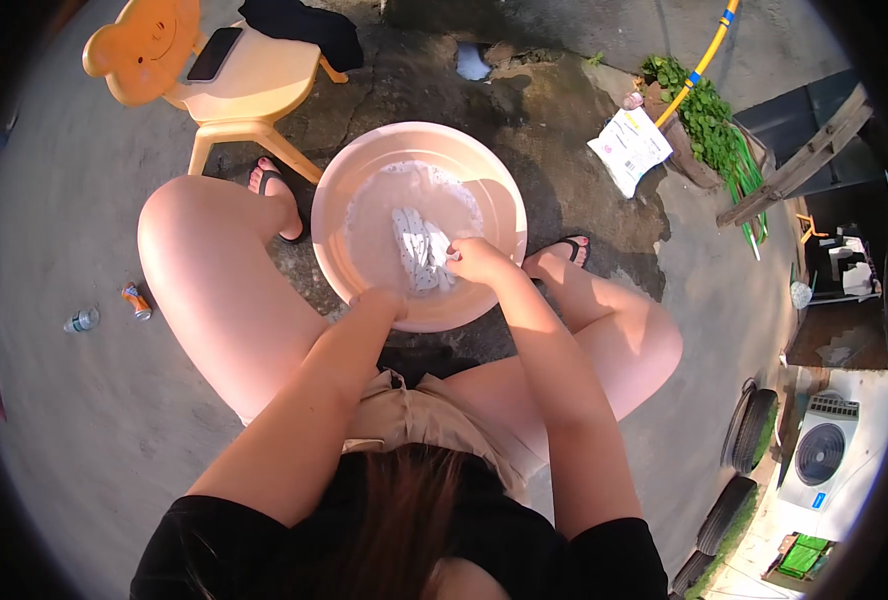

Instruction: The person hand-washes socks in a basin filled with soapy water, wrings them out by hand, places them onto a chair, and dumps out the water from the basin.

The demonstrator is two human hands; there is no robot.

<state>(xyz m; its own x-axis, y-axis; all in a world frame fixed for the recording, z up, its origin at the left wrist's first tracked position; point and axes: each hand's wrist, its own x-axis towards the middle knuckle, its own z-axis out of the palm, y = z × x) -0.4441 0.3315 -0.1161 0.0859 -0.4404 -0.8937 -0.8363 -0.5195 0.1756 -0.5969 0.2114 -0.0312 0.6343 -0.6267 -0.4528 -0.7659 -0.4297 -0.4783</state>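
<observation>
A pale pink basin (330, 215) stands on the ground between my legs, holding cloudy water with suds round its edge. In the water lies a crumpled white cloth with small dark specks (421, 250); what kind of garment it is, I cannot make out. My right hand (479, 262) reaches over the basin's right side, fingers closed on the cloth's right edge. Near the basin's front rim, my left hand (380, 300) is lowered just left of the cloth, its fingers hidden from view.
A yellow bear-faced chair (249, 95) at upper left carries a phone (216, 54) and a dark cloth (309, 30). A white packet (632, 150) lies right of the basin, near a yellow hose (699, 70) and green plants. A bottle (82, 320) and an orange can (137, 301) lie left.
</observation>
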